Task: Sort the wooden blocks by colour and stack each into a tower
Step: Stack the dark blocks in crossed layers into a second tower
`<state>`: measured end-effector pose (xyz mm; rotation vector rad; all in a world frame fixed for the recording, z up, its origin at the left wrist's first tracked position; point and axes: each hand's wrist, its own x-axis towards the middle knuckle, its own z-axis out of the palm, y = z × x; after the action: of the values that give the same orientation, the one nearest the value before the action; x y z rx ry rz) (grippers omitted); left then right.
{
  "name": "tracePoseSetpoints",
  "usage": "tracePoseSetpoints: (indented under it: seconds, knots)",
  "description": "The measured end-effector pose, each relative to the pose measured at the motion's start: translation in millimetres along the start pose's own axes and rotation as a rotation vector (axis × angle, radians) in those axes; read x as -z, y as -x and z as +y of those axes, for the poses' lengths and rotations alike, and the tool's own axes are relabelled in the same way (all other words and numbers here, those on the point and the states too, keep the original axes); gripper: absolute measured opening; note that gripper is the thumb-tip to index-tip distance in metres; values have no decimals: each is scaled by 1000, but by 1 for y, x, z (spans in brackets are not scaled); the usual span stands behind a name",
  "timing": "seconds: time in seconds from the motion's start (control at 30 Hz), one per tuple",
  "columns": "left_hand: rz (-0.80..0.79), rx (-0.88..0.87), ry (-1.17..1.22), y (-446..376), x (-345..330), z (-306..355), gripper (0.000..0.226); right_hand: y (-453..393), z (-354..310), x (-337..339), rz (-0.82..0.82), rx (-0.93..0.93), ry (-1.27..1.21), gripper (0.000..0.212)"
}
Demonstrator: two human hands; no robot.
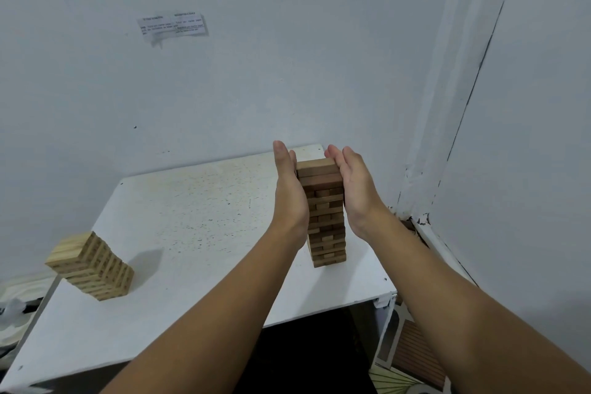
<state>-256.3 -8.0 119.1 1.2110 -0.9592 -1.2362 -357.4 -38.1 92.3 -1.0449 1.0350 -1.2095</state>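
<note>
Both hands are up against the dark brown tower [326, 214], one on either side of its upper part. The left hand [289, 189] lies flat along the tower's left face with the fingers straight and together, and the right hand [353, 189] mirrors it on the right face, fingers straight, palm turned inward. Neither hand curls round a block; they press or steady it like two boards. The tower stands between the palms near the far right corner of the white counter [192, 201], its base below the wrists and its top block level with the fingertips. Well away to the left of the left hand, near the counter's left edge, stands the pale tower [92, 269], shorter and apparently square, with nobody touching it. No loose blocks show anywhere on the counter, so the sorting looks finished and this seems to be the last trimming: squaring up the dark stack, whose lower courses look a little uneven. What comes next, I would say, calls for a light, even squeeze and then both palms drawing straight outward together. If one hand leaves first or drags on a block, so tall and narrow a stack could lean or topple.
</note>
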Motion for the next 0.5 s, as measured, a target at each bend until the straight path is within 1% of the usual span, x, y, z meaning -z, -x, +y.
tracePoseSetpoints:
  seconds: [0.07, 0.13, 0.2, 0.23, 0.33, 0.37, 0.43, 0.5]
  knots:
    - [15, -6, -16, 5, -2, 2, 73, 2, -2, -1, -5, 9, 9, 59]
    - [3, -5, -2, 7, -4, 1, 60, 4, -5, 0, -12, 17, 9, 52]
    - [-7, -12, 3, 6, -4, -1, 57, 10, -10, -2, -1, 6, 13, 42]
    - [-14, -11, -1, 2, -2, -3, 59, 12, -13, -3, -1, 9, 21, 40]
    - [-6, -2, -6, -6, 1, -8, 78, 13, -14, -3, 18, 18, 38, 39]
    - [-19, -15, -30, -6, 1, -9, 79, 12, -13, -3, 19, 17, 39, 39]
    - [-51, -32, -64, -5, 0, -12, 72, 8, -11, -3, 25, 16, 27, 37]
    - [-67, -29, -70, 1, -2, -9, 72, 4, -8, -1, 25, 14, 20, 34]
